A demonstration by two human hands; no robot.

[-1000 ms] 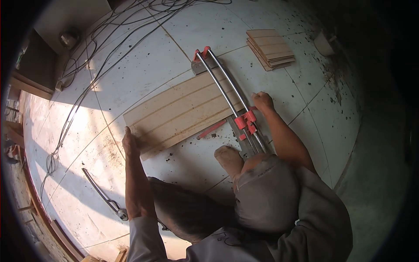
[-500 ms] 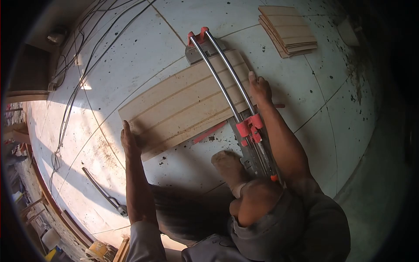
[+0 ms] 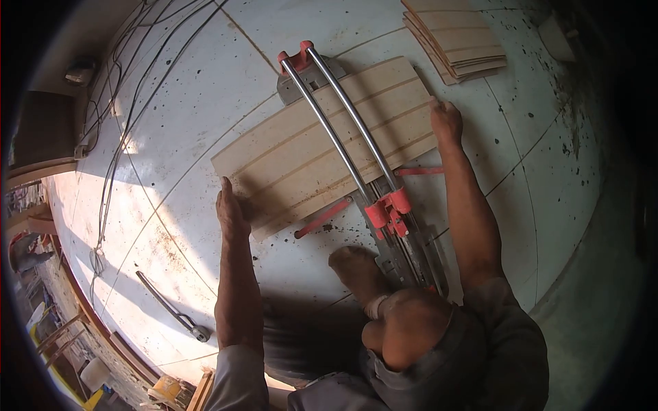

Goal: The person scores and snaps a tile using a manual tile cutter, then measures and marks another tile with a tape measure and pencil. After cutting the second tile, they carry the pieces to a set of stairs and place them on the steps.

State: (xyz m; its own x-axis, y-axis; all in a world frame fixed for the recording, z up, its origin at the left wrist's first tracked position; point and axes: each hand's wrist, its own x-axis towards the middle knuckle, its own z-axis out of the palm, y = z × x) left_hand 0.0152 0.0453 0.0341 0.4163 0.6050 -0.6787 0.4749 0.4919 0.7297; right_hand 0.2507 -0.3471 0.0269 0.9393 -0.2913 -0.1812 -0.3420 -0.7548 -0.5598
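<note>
- The long grooved tile (image 3: 288,164) lay flat on the tiled floor (image 3: 199,89), crossways under the rails of the manual tile cutter (image 3: 387,209).
- The left hand (image 3: 231,205) pressed its near-left end, grip loose and flat, nothing enclosed.
- The right hand (image 3: 446,123) rested fingertips on the far-right end, grip likewise spread; holding opposite ends probably kept the tile square to the rails.
- A bare foot (image 3: 353,264) sat beside the cutter's base, seemingly bracing it.
- A stack of cut tile pieces (image 3: 456,38) lay well apart.
</note>
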